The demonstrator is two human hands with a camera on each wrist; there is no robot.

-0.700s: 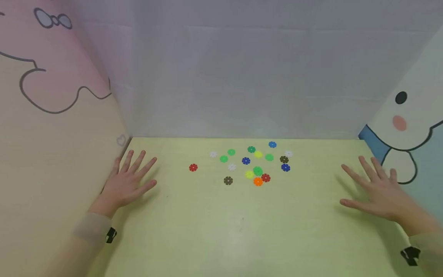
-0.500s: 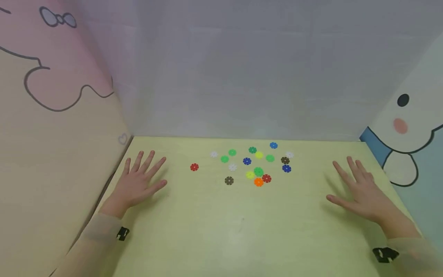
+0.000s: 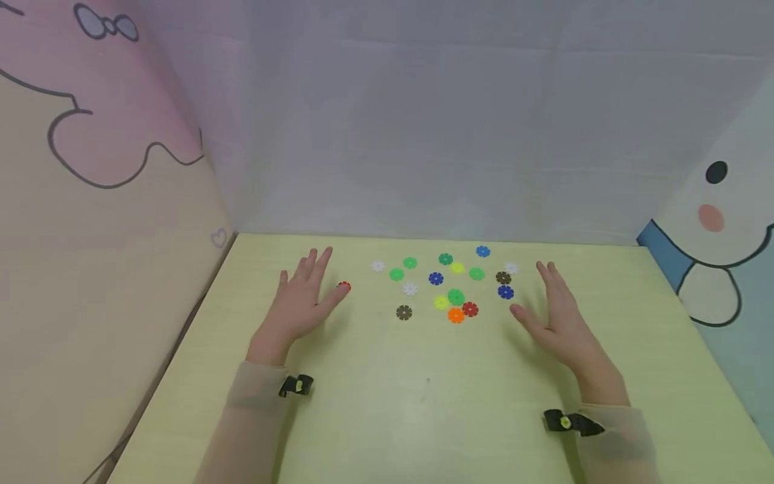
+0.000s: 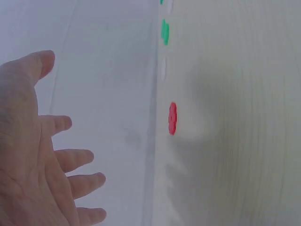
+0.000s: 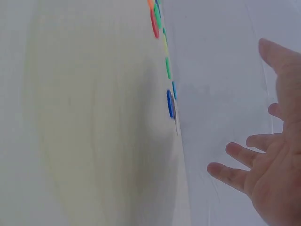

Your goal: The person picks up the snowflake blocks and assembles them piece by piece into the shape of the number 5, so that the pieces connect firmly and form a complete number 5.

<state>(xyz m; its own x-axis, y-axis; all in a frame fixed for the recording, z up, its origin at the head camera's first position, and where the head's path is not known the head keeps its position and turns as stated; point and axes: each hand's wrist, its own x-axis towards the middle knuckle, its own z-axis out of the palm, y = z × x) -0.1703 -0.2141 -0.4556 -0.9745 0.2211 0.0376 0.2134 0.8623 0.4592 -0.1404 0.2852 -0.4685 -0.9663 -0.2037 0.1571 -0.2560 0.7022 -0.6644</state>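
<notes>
Several flat, notched plastic discs lie scattered at the back middle of the pale table (image 3: 423, 417). My left hand (image 3: 300, 302) hovers over the table on the left, fingers spread and holding nothing. Its thumb partly covers a red disc (image 3: 343, 286) in the head view; the left wrist view shows that red disc (image 4: 173, 118) apart from the hand. My right hand (image 3: 562, 323) is held above the table on the right, fingers extended, nothing in it. Its thumb points toward a dark blue disc (image 3: 505, 292). Among the others are an orange disc (image 3: 456, 315) and a brown disc (image 3: 404, 312).
A pale grey sheet (image 3: 423, 134) rises behind the table's back edge. Cartoon-printed panels stand on both sides, a pink and cream one (image 3: 121, 269) at left and a blue and white one (image 3: 732, 349) at right. Each wrist wears a black strap (image 3: 295, 385).
Both hands have moved inward from the table's sides toward the discs, the left one rightward and the right one leftward. The discs lie as before; the head view has shifted slightly.
</notes>
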